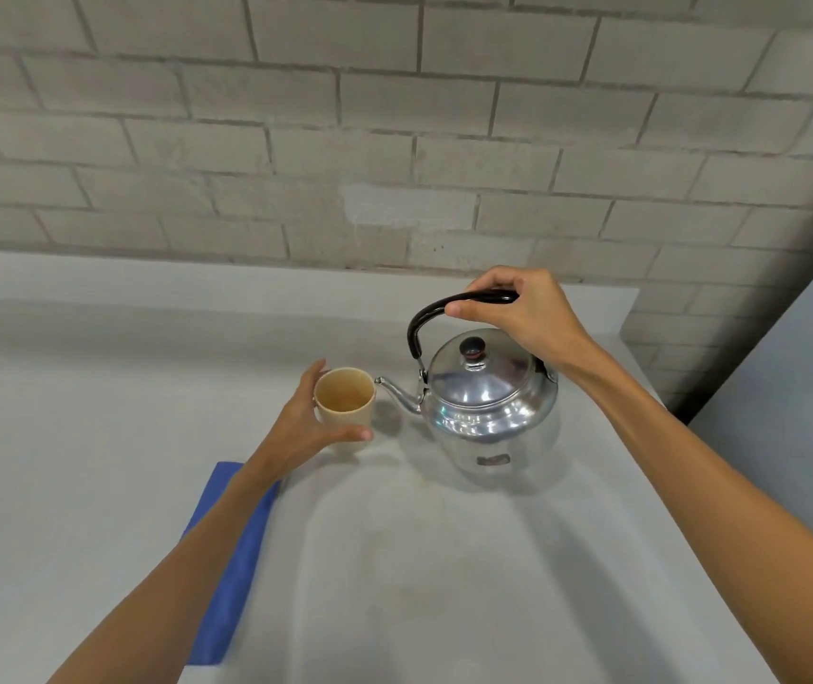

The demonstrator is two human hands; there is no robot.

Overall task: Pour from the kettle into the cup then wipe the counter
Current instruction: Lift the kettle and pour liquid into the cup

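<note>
Your right hand [518, 313] grips the kettle [486, 402] by its black handle [424, 318], the safest hold; smooth steel, likely heavy. Your left hand [315, 422] cups the light cup [345, 397] at its nine o'clock on the desk [419, 560].

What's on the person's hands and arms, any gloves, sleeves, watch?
Nothing worn that shows. Left hand and right hand are bare: no gloves, rings or watch. Both forearms are bare to the frame edge; no sleeve, strap, cable or marking in view.
</note>
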